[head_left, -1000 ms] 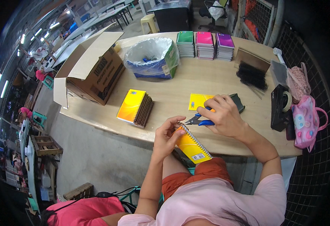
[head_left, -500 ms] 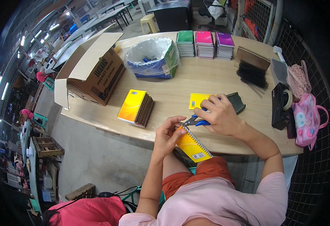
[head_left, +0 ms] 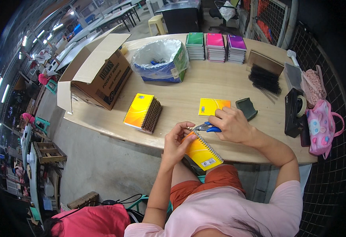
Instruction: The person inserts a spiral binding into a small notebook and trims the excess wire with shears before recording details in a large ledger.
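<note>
Currently, my left hand (head_left: 177, 139) pinches the top corner of a yellow spiral notebook (head_left: 203, 151), tilted at the table edge (head_left: 113, 128) above my lap. My right hand (head_left: 232, 124) grips blue-handled pliers (head_left: 207, 127), tips at the notebook's wire coil. Just beyond the right hand: one loose yellow cover (head_left: 213, 106). Left of my left hand: a stack of yellow notebooks (head_left: 143, 112).

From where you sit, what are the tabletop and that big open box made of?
Tabletop: looks like pale wood or wood-look laminate, smooth, faint grain visible. Open box: brown corrugated cardboard, matte, with folded flaps and dark printing on its side.
</note>
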